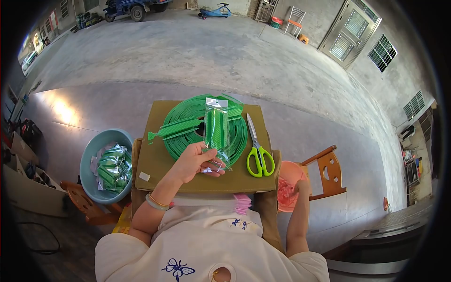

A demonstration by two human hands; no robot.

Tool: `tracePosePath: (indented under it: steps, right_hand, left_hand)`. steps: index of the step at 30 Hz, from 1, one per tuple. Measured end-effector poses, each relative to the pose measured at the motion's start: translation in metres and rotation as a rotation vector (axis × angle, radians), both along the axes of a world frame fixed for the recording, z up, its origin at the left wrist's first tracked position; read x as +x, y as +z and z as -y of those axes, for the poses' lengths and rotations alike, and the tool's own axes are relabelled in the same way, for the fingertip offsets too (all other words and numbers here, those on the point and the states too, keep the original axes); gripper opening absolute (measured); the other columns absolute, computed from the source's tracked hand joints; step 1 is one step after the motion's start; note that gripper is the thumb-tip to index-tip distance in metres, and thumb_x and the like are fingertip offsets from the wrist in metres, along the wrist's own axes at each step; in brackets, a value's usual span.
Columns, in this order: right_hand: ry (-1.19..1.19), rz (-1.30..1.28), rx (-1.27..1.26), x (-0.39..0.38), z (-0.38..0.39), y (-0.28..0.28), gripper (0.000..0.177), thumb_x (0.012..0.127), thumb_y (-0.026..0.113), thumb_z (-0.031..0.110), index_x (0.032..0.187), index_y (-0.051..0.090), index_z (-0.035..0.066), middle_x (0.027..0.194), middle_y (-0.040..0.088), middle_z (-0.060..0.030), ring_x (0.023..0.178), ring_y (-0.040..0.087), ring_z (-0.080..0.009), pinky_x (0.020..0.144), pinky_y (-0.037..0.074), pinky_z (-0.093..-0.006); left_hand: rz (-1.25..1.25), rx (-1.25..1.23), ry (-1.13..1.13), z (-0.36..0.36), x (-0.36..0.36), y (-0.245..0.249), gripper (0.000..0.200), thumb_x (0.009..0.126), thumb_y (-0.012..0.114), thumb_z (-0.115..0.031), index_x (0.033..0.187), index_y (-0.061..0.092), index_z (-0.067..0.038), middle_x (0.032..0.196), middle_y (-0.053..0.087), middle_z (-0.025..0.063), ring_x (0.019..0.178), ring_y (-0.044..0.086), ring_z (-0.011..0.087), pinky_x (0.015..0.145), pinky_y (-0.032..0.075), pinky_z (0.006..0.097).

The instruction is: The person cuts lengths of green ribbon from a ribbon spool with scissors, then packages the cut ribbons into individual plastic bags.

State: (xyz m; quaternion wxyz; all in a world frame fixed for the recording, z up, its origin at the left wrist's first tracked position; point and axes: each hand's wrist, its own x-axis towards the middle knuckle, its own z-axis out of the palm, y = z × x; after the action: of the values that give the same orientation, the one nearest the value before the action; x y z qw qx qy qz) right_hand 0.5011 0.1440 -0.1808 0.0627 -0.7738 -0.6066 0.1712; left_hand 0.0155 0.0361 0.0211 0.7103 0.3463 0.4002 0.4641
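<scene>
My left hand (199, 160) is closed on the lower end of a clear plastic packet (217, 129) with dotted green strip inside. The packet is held over a large coil of green strip (181, 143), whose loose pieces lie across its top. My right hand (303, 185) reaches down into a pink basin (293, 170) with small pinkish-red things in it; its fingers are mostly hidden. Between the coil and that basin, scissors (260, 157) with lime-green handles lie on the brown cardboard box (155, 176), blades pointing away from me.
A blue basin (88, 164) full of similar green packets stands at left on a wooden chair (84, 202). Another wooden chair (331, 176) is by the pink basin. Pink pieces (242, 203) sit at the box's near edge. A small white piece (144, 176) lies on the box.
</scene>
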Motion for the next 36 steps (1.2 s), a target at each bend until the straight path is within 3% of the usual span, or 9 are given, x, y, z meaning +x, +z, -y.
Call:
tracePosePath:
  steps: [2,10,17,23,27,28,33,35,36]
  right_hand:
    - [-0.268,-0.237,-0.445,-0.07,0.033,0.11,0.031,0.077,0.061,0.03,0.078,0.062,-0.001,0.071,0.065,-0.0174,0.055,0.064,-0.0193,0.045,0.048,-0.0323]
    - [0.18,-0.645,0.429,-0.17,0.031,0.234,0.017,0.083,0.059,0.014,0.077,0.062,-0.002,0.06,0.058,-0.0039,0.052,0.053,-0.0063,0.047,0.041,-0.021]
    - [0.37,-1.333,0.095,-0.241,0.055,0.23,0.014,0.085,0.06,0.012,0.081,0.06,-0.002,0.063,0.056,-0.0008,0.055,0.054,-0.0079,0.051,0.043,-0.0201]
    - [0.511,-1.607,0.108,-0.116,0.051,0.257,0.027,0.092,0.049,0.022,0.077,0.054,0.0,0.067,0.054,-0.0059,0.055,0.053,-0.0129,0.046,0.045,-0.0245]
    - [0.163,-2.044,-0.186,-0.022,0.006,0.121,0.026,0.088,0.051,0.026,0.072,0.053,0.006,0.061,0.049,-0.005,0.052,0.05,-0.0123,0.043,0.043,-0.0223]
    - [-0.121,-2.046,-0.401,-0.004,-0.004,0.066,0.02,0.082,0.056,0.021,0.069,0.052,0.007,0.057,0.047,-0.004,0.052,0.049,-0.0107,0.042,0.041,-0.0205]
    - [0.083,0.2,0.181,-0.003,0.021,-0.004,0.025,0.067,0.068,0.026,0.073,0.063,0.002,0.072,0.064,-0.0112,0.065,0.061,-0.0205,0.059,0.049,-0.0315]
    - [-0.247,-0.433,-0.04,-0.027,0.02,0.083,0.024,0.07,0.067,0.023,0.074,0.063,0.0,0.066,0.062,-0.0099,0.058,0.06,-0.0208,0.059,0.047,-0.0333]
    - [-0.127,-0.31,0.168,-0.039,0.012,0.112,0.026,0.072,0.067,0.024,0.079,0.063,-0.001,0.061,0.06,-0.011,0.056,0.059,-0.0191,0.057,0.047,-0.0311]
  left_hand:
    - [0.014,0.008,0.003,-0.003,0.001,0.003,0.018,0.092,0.049,-0.015,0.1,0.047,0.001,0.085,0.063,0.0189,0.071,0.066,0.0286,0.059,0.057,0.0341]
    - [0.058,-0.037,-0.003,0.002,0.018,0.004,0.02,0.092,0.048,-0.016,0.1,0.047,0.002,0.085,0.063,0.0186,0.072,0.066,0.0286,0.058,0.057,0.0339]
    - [0.044,-0.043,0.034,0.001,0.011,-0.005,0.02,0.092,0.049,-0.018,0.101,0.047,0.0,0.086,0.063,0.0188,0.07,0.066,0.0276,0.057,0.057,0.0338]
    - [0.028,-0.059,-0.007,0.0,0.011,-0.008,0.019,0.092,0.049,-0.017,0.099,0.047,0.0,0.086,0.063,0.0189,0.069,0.066,0.0271,0.055,0.057,0.0325]
    - [0.025,-0.057,-0.045,0.0,0.013,-0.007,0.018,0.092,0.049,-0.017,0.098,0.047,0.0,0.085,0.063,0.0189,0.067,0.066,0.027,0.054,0.057,0.0319]
    - [0.011,-0.061,-0.052,0.002,0.012,-0.007,0.018,0.092,0.049,-0.017,0.098,0.047,0.0,0.085,0.063,0.0189,0.067,0.066,0.0269,0.054,0.057,0.0318]
    - [-0.011,-0.055,-0.023,-0.001,0.005,0.001,0.02,0.092,0.049,-0.017,0.1,0.046,0.001,0.085,0.063,0.0187,0.067,0.066,0.0266,0.054,0.057,0.0311]
    - [0.004,-0.056,-0.045,0.003,0.006,-0.002,0.022,0.092,0.049,-0.017,0.104,0.046,0.0,0.087,0.063,0.0187,0.068,0.066,0.0265,0.055,0.057,0.0311]
    - [0.017,-0.035,-0.044,0.0,0.007,-0.002,0.023,0.092,0.049,-0.017,0.106,0.045,0.0,0.087,0.063,0.0187,0.068,0.066,0.0265,0.055,0.057,0.031]
